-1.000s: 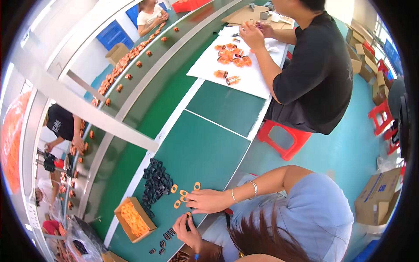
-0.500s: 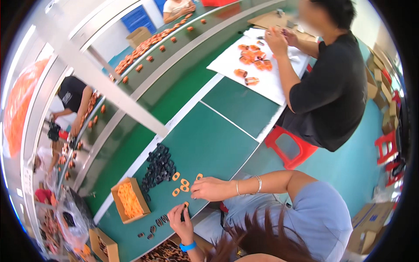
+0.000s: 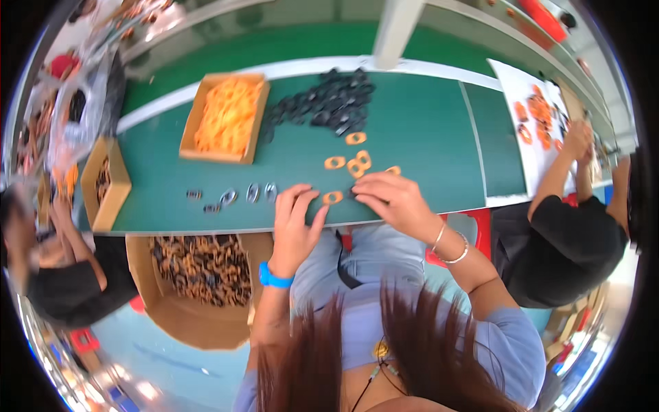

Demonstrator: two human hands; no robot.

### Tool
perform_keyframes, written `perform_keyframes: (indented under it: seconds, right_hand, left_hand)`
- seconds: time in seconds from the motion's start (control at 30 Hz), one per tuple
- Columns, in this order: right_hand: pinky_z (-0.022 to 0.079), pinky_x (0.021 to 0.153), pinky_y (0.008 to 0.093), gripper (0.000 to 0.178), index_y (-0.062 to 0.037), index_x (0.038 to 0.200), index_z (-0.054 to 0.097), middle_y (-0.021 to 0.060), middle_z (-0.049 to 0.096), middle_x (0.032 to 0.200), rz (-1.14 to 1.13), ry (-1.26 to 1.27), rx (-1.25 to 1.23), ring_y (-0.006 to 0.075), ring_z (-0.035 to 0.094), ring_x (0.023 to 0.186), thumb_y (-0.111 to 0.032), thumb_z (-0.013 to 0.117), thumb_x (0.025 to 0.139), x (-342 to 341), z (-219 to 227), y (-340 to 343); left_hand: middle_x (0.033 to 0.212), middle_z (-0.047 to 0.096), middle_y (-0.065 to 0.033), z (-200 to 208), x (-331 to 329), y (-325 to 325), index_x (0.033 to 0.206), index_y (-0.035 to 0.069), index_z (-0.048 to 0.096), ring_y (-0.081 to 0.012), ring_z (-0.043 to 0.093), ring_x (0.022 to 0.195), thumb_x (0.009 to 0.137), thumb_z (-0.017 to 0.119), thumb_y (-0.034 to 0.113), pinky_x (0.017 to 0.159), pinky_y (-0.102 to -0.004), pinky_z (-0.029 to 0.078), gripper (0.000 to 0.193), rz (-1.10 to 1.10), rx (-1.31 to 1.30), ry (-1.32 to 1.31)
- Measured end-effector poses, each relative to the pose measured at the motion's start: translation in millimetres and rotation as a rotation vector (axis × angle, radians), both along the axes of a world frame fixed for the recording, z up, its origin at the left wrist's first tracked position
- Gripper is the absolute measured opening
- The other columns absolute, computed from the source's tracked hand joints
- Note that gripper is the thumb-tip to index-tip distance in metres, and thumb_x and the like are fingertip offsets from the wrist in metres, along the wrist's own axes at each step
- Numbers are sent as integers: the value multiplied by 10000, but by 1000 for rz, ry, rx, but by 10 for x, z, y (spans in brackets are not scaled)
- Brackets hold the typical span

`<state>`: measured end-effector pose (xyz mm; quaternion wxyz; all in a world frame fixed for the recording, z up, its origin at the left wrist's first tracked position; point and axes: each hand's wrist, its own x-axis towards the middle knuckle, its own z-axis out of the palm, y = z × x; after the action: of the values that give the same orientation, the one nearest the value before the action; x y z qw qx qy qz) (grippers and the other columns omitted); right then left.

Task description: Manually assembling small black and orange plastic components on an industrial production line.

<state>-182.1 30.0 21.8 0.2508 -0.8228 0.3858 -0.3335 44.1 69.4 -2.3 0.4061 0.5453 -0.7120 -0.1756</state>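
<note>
My right hand (image 3: 398, 200) pinches a small black oval part (image 3: 352, 193) just above the near edge of the green table. My left hand (image 3: 295, 223) rests at that edge with its fingers and thumb apart; a dark speck at its fingertips is too small to name. Between the hands lies an orange oval ring (image 3: 333, 198). Several more orange rings (image 3: 334, 163) lie beyond, one partly hidden behind my right hand. To the left of my left hand, several black-and-clear oval pieces (image 3: 252, 192) form a loose row.
A pile of black parts (image 3: 336, 99) lies at the far side beside a cardboard box (image 3: 189, 147) of orange rings. Below the table, a large carton (image 3: 158, 312) holds many assembled pieces. A co-worker (image 3: 583, 240) sits at right, another person (image 3: 75, 281) at left.
The view has swung round to face the table squarely. Both hands are now apart along the near edge, an orange ring lying between them; earlier the left fingers held a small orange-and-black piece.
</note>
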Motion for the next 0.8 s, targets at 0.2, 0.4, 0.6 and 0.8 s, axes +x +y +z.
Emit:
perform_keyframes:
  seconds: [0.2,0.4,0.6,0.8]
  right_hand:
    - [547,786,367,109,-22,955,725,90,739,1002,62,31,-103,252,705,899,-66,740,856,284,-50,-52]
    - [538,790,361,107,-24,946,730,86,741,1015,88,82,-72,246,700,912,-58,740,845,333,-109,-17]
    - [545,808,360,109,-22,920,737,83,747,1026,90,116,-110,242,701,922,-48,756,816,365,-98,-17]
    - [528,770,345,111,-40,897,756,66,752,1031,90,137,-109,225,702,921,-60,757,788,373,-112,-40]
  left_hand:
    - [1138,609,-137,-123,88,87,1027,11,691,-311,594,1006,774,798,22,826,-378,516,274,25,10,92]
    - [1124,622,-118,-157,68,85,977,13,705,-296,591,977,782,784,9,792,-371,512,211,-4,-44,48]
    - [1134,612,-117,-162,55,72,956,13,681,-327,576,1006,796,760,26,836,-410,493,179,-6,-47,63]
    - [1149,613,-119,-146,53,52,949,3,676,-329,576,1009,785,763,19,843,-411,490,186,-11,-33,81]
